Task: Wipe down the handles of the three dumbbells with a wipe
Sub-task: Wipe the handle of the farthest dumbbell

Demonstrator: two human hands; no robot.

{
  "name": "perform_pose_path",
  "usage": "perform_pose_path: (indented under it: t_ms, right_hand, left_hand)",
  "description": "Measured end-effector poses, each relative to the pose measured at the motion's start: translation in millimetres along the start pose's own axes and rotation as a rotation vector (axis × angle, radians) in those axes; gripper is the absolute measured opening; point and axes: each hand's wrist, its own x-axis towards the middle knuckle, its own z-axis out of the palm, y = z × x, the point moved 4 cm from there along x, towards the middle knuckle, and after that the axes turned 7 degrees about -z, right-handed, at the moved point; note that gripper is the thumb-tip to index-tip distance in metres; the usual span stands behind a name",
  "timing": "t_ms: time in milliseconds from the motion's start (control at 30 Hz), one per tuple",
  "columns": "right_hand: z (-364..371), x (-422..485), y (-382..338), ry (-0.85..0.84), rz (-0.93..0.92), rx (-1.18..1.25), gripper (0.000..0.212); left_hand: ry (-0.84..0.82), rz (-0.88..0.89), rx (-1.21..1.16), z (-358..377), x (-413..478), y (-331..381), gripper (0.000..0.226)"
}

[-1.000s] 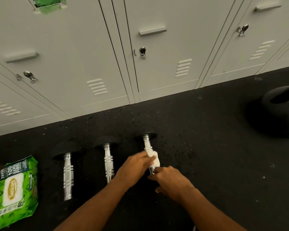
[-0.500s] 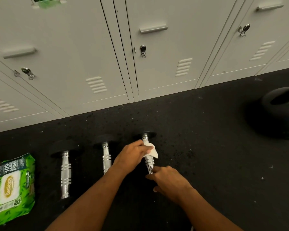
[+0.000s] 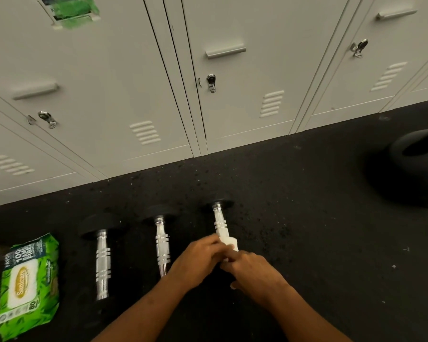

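Lockers backed the floor; left hand (image 3: 198,261) clenched the wipe (image 3: 229,241) around the dumbbell handle (image 3: 220,222) running away from both hands, right hand (image 3: 251,271) gripping its near end.

Three dumbbells in a row on black floor (image 3: 294,218), chrome handles pointing toward the lockers (image 3: 109,82): left dumbbell (image 3: 102,262), middle dumbbell (image 3: 162,245), right dumbbell (image 3: 219,219). White wipe (image 3: 229,240) wrapped round the right dumbbell's handle, gripped by left hand (image 3: 198,261); right hand (image 3: 253,272) touching it, just nearer than the wipe, closed over that handle's near end. Green wipe pack (image 3: 29,286) lying flat, left of the left dumbbell. Black kettlebell (image 3: 415,166) well right of the right dumbbell, near the lockers.
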Motion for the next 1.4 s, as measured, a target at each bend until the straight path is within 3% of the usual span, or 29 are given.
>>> perform_pose_path:
  t_ms: [133,233,633,933,1200,1400]
  right_hand:
    - [2,-5,-1,0.053,-0.006,0.015,0.055]
    - [5,-10,-1,0.087,0.006,0.001,0.054]
    - [9,-18,-1,0.13,0.011,0.046,0.055]
    - [8,-15,-2,0.138,-0.001,0.025,0.055]
    - [10,-13,-3,0.139,-0.004,0.018,0.056]
    - [10,-12,-4,0.142,-0.004,0.029,0.055]
  left_hand:
    - [-0.045,0.059,0.058,5,-4,1,0.033]
    - [-0.05,0.061,0.086,-3,7,-3,0.027]
    - [0.266,-0.233,-0.095,-25,39,-24,0.028]
    - [0.156,-0.251,-0.183,13,-17,-10,0.03]
    - [0.309,-0.661,-0.616,18,-22,8,0.017]
    - [0.356,-0.791,-0.64,14,11,2,0.02]
